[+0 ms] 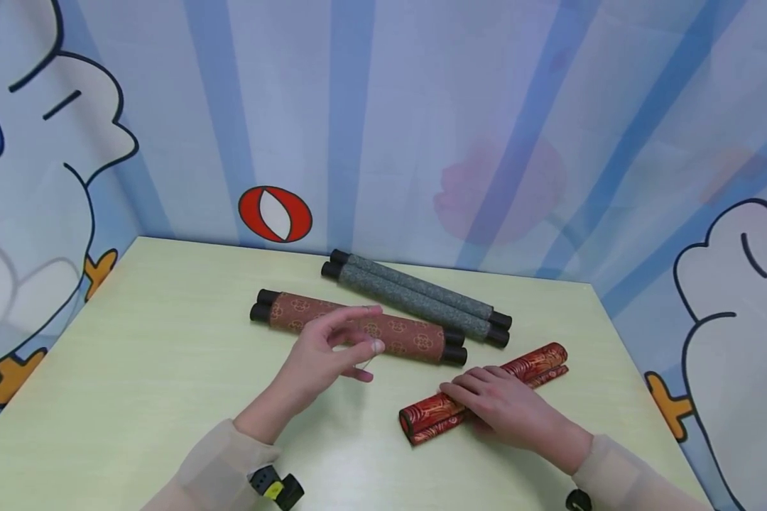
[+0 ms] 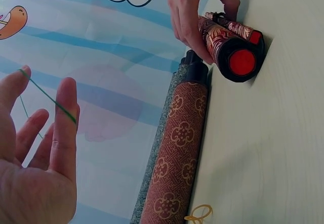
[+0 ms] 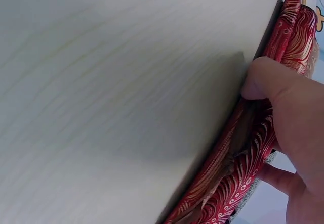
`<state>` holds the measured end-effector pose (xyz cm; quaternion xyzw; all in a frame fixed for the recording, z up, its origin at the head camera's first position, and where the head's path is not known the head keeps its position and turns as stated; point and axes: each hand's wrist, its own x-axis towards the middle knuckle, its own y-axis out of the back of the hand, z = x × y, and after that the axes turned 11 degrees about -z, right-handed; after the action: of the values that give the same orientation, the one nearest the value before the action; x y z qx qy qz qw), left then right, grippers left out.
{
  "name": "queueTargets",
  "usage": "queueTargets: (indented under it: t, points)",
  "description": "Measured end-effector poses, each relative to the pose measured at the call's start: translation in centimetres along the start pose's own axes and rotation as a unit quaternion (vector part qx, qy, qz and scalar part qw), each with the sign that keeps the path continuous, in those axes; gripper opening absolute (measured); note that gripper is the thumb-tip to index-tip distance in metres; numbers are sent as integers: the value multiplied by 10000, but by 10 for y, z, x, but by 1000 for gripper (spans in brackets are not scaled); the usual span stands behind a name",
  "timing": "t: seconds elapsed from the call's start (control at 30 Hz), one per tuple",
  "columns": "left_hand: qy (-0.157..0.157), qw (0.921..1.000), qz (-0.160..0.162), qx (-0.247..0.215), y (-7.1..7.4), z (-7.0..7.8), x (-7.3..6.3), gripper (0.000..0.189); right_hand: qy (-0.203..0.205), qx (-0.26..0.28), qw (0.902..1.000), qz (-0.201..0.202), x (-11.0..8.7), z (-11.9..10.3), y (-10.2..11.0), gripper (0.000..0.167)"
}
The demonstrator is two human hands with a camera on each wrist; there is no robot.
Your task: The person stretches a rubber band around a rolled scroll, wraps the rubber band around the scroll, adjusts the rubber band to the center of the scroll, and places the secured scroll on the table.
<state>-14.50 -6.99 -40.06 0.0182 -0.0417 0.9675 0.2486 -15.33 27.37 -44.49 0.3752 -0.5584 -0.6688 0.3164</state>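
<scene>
My right hand [image 1: 510, 408] grips a rolled red patterned scroll [image 1: 537, 362] around its middle, low over the pale table. Its thumb lies along the near side, as the right wrist view shows, where a dark cord [image 3: 228, 163] runs over the cloth. Raised above the table, my left hand [image 1: 324, 351] has its fingers spread. A thin green rubber band [image 2: 46, 94] is stretched between its thumb and fingers. Behind that hand lies a brown scroll [image 1: 418, 339] with a flower pattern and black rod ends.
A grey-green scroll [image 1: 415, 287] with black ends lies behind the brown one, near the back edge of the table [image 1: 134, 355]. A striped cartoon backdrop [image 1: 390, 128] rises behind. In the left wrist view, a small orange loop [image 2: 200, 213] shows beside the brown scroll.
</scene>
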Motion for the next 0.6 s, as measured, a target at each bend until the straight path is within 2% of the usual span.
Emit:
queueTargets:
  t: [0.2, 0.47, 0.6]
  points:
    - [12, 10000, 21, 71, 1, -1, 0, 52, 61, 17, 9998, 167, -1, 2, -5, 69]
    - [16, 10000, 2, 87, 2, -1, 0, 51, -16, -10, 9999, 165, -3, 1, -5, 77]
    - [5, 9999, -2, 119, 2, -1, 0, 51, -37, -136, 9988, 474, -2, 1, 0, 75]
